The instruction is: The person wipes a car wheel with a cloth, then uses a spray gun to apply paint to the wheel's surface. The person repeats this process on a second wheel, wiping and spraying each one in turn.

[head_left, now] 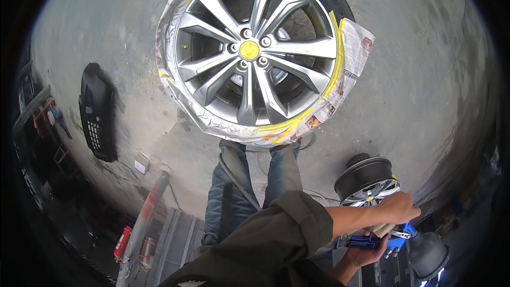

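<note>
My left arm, in a dark rolled sleeve, reaches across to the lower right. There my left hand is closed, its fingertips turned away from view. Just under it shows a pale tan piece, partly covered. My right hand is below, its fingers curled beside a blue printed cylinder; it seems to grip this. A blue body with a silver metal part lies close to both hands; its kind is unclear. In front of me a silver spoked wheel has newspaper and yellow tape masking its edge.
A second wheel lies tilted on the floor past my left hand. Next to my hands is a dark lamp hood. A black bumper piece, a small box, a metal post and a red canister are at left.
</note>
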Demonstrator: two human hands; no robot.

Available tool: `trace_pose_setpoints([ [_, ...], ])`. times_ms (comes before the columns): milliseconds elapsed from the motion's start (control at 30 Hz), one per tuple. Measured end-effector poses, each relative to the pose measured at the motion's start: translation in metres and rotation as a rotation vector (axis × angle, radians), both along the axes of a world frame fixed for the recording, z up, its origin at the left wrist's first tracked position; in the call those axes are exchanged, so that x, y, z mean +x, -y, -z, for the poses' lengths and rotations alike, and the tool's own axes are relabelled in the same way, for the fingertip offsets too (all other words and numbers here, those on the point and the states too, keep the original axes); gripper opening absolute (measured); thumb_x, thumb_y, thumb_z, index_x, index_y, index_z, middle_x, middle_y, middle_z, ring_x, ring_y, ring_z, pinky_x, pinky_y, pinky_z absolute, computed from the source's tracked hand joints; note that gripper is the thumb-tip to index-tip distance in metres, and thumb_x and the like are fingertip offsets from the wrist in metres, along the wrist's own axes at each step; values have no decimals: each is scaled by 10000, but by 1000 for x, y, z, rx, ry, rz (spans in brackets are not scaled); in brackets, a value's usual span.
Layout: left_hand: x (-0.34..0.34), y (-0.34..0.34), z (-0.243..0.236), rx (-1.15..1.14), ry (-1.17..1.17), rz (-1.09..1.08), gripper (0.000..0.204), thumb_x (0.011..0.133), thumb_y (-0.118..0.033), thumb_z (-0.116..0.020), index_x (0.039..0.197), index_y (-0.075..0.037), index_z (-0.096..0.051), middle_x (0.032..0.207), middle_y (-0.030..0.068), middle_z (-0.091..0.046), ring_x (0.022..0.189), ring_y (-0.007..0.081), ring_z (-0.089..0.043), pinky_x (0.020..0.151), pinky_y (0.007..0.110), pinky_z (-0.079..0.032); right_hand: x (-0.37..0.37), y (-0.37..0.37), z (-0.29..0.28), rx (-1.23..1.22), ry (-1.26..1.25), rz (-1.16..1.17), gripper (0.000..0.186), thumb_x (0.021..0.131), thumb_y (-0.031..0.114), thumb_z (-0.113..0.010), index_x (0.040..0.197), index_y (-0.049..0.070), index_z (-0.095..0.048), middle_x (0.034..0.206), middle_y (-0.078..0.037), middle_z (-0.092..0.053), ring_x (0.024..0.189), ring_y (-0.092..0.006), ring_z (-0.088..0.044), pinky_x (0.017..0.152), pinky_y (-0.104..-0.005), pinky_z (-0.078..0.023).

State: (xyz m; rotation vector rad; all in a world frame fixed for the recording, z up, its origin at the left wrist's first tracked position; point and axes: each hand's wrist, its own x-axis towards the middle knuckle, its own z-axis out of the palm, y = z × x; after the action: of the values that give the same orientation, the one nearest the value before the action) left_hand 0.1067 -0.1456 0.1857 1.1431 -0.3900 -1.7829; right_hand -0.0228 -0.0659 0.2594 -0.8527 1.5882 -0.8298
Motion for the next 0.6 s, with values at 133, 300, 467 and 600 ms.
trace_pose_setpoints([
  [133, 0, -6, 14, -174, -71, -246, 275, 813, -261, -622, 820, -9, -730, 775, 250, -689, 779, 422, -692, 738, 483, -554, -9, -3, 1, 2, -54, -27, 429, 1005, 350, -501, 1212, -12, -599, 1006, -85, -708, 742, -159, -650, 593, -277, -528],
  [300, 40, -25, 28, -329, 122, -81, 421, 939, -398, -542, 864, -30, -733, 677, 234, -659, 680, 427, -661, 681, 477, -529, 29, -9, 3, 41, 52, -78, 428, 991, 272, -503, 1216, -91, -537, 1131, -139, -591, 972, -182, -607, 577, -281, -633],
  [467, 45, -31, 30, -174, -75, -58, 617, 994, -536, -522, 865, 43, -692, 592, 140, -633, 625, 327, -698, 643, 438, -529, 22, -10, 10, 110, 99, -112, 393, 1000, 275, -505, 1247, -30, -531, 1100, -104, -635, 909, -163, -654, 569, -269, -588],
  [600, 35, -40, 17, -104, 291, -83, 457, 1016, -447, -524, 977, -9, -648, 637, 122, -672, 529, 324, -663, 536, 417, -526, 10, -12, 13, 116, -53, -22, 414, 998, 326, -518, 1264, 12, -567, 1108, -83, -665, 984, -172, -654, 610, -293, -586],
])
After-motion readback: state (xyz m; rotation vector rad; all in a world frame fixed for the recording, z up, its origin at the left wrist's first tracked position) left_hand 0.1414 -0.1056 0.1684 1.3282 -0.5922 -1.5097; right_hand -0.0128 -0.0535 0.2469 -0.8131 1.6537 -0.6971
